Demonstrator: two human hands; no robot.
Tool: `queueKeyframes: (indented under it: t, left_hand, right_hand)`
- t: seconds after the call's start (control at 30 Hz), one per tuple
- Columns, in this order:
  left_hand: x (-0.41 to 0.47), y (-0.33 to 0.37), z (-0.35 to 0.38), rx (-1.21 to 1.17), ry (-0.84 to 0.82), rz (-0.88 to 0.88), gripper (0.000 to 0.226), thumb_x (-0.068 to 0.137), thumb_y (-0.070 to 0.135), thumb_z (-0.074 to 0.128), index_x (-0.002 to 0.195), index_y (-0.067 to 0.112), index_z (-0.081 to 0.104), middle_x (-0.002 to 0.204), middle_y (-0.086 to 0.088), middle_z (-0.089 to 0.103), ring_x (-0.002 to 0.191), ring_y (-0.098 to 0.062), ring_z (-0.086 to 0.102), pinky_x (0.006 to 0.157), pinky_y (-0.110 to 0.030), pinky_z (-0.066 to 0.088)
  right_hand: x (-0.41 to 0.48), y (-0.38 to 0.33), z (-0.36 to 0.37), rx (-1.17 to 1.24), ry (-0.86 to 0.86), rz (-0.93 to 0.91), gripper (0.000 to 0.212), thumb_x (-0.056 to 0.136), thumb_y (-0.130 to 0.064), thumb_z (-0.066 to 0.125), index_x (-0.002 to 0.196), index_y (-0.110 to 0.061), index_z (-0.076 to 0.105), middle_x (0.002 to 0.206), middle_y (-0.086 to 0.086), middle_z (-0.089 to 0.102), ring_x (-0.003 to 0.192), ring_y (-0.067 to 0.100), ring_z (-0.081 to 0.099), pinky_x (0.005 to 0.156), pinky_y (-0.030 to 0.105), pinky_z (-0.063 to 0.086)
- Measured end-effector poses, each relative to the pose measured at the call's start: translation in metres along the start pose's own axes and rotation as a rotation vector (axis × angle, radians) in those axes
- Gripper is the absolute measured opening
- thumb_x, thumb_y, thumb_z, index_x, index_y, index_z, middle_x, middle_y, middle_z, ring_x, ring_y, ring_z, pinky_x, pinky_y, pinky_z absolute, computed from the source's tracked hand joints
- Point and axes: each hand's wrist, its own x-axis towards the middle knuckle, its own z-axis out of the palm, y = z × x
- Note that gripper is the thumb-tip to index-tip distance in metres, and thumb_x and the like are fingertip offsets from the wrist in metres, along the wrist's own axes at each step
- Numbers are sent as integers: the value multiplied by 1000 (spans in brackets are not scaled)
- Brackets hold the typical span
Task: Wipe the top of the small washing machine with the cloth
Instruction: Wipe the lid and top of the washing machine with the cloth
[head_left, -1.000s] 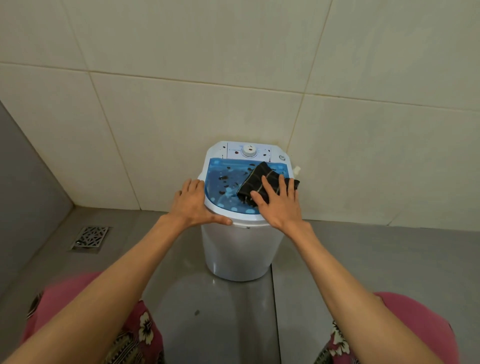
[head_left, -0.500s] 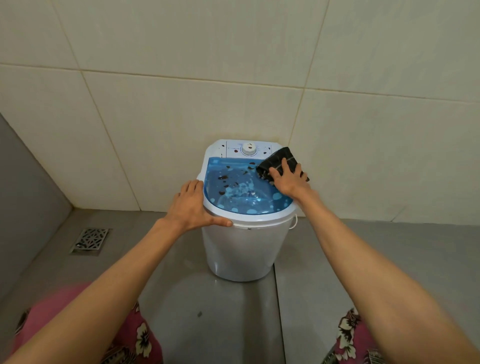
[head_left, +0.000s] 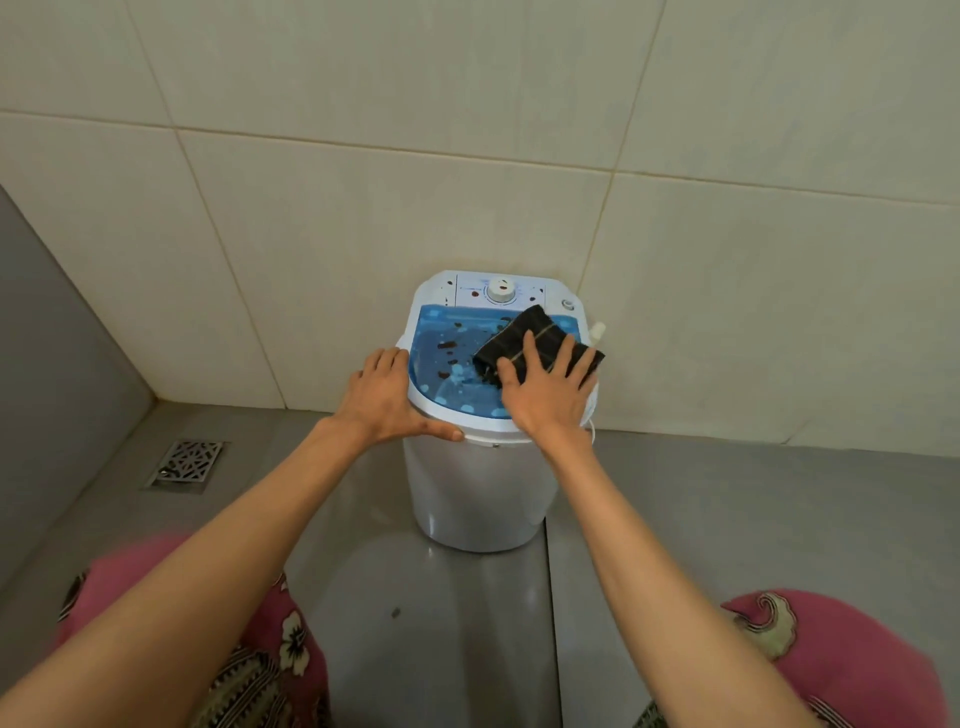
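A small white washing machine (head_left: 478, 499) stands on the grey floor against the tiled wall. Its blue see-through lid (head_left: 441, 358) carries dark spots, and a white dial (head_left: 501, 290) sits on the back panel. A dark folded cloth (head_left: 540, 338) lies on the right half of the lid. My right hand (head_left: 545, 389) presses flat on the cloth with fingers spread. My left hand (head_left: 387, 400) grips the machine's left rim, thumb along the front edge.
A metal floor drain (head_left: 186, 464) sits at the left near a grey side wall (head_left: 62, 338). Beige wall tiles (head_left: 753, 286) rise right behind the machine. My knees in pink flowered fabric (head_left: 270, 649) show at both bottom corners.
My right hand slid the cloth from the lid's back right corner toward the front and middle. My left hand stayed on the rim.
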Motion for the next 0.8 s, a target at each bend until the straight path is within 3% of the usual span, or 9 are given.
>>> queueKeyframes:
  t: [0.33,0.4,0.5,0.57,0.67,0.8]
  left_hand:
    - [1,2,-3,56,-44,-25,129,44,86,68,146,16,31,147,-4,40,139,-28,28,110,-52,34]
    - [2,1,-4,58,-50,-23,128,44,86,68,145,16,31,147,-4,40,138,-27,29,109,-51,34]
    - [2,-1,-2,37,-41,-19,128,45,84,70,145,15,32,146,-4,40,137,-26,30,109,-49,33]
    - [2,-1,-1,22,-36,-22,128,43,85,70,144,16,32,147,-3,39,138,-26,30,108,-50,33]
    - [3,-3,1,3,-34,-31,127,41,84,72,143,19,33,144,0,40,137,-25,30,106,-54,35]
    - [4,-5,2,-1,-68,-48,137,36,89,67,146,19,28,149,-1,36,142,-29,24,107,-61,33]
  right_hand:
    - [-30,-4,18,104,128,156,77,99,-59,26,158,-15,4,161,26,-12,146,47,-19,117,56,-12]
    - [-20,6,13,149,109,224,79,99,-58,28,158,-13,2,160,30,-10,146,52,-12,119,58,-3]
    - [1,19,2,240,74,312,79,100,-56,32,158,-12,3,158,32,3,140,53,16,114,58,24]
    - [21,26,-6,247,52,332,76,100,-56,32,158,-14,6,155,30,15,137,47,27,110,54,28]
    - [54,31,-18,228,-23,271,71,101,-53,30,158,-18,6,158,26,17,144,42,19,116,52,18]
    - [83,26,-31,152,-143,162,67,102,-52,25,158,-26,-1,164,19,-5,150,40,-7,121,54,-1]
